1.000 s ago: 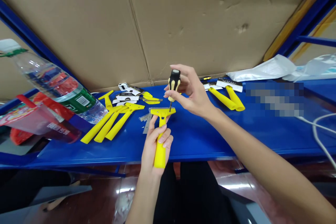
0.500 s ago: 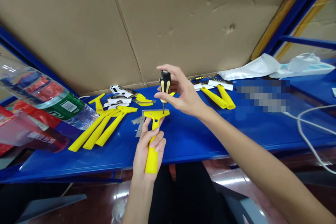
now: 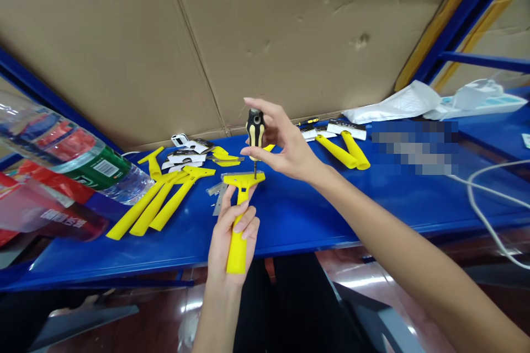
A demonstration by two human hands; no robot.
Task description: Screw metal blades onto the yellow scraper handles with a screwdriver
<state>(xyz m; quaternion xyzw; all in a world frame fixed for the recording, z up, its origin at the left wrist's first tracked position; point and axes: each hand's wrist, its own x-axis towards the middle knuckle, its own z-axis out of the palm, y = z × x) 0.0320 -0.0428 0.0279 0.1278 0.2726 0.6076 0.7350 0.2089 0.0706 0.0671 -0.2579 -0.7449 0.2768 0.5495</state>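
My left hand (image 3: 223, 234) is closed round the handle of a yellow scraper (image 3: 237, 253), its wide head pointing away from me. A thin metal blade edge shows along the head's far side. My right hand (image 3: 287, 146) grips a short screwdriver (image 3: 255, 131) with a black and cream handle, thumb on the near side. The screwdriver stands nearly upright, and its tip meets the right end of the scraper head. Just left of the head, loose metal blades (image 3: 217, 204) and tiny parts lie on the blue table (image 3: 306, 215), partly behind my left fingers.
Several yellow scraper handles (image 3: 176, 204) lie at left, beside black-and-white cards (image 3: 188, 154). Two more yellow handles (image 3: 337, 153) lie right. A large plastic bottle (image 3: 95, 162) and a red package (image 3: 70, 215) stand far left. White cable (image 3: 476, 198) and a plastic bag (image 3: 393, 103) are right.
The screwdriver handle has tilted slightly and its top now faces me more; its tip stays on the scraper head. Otherwise the view has only shifted a little.
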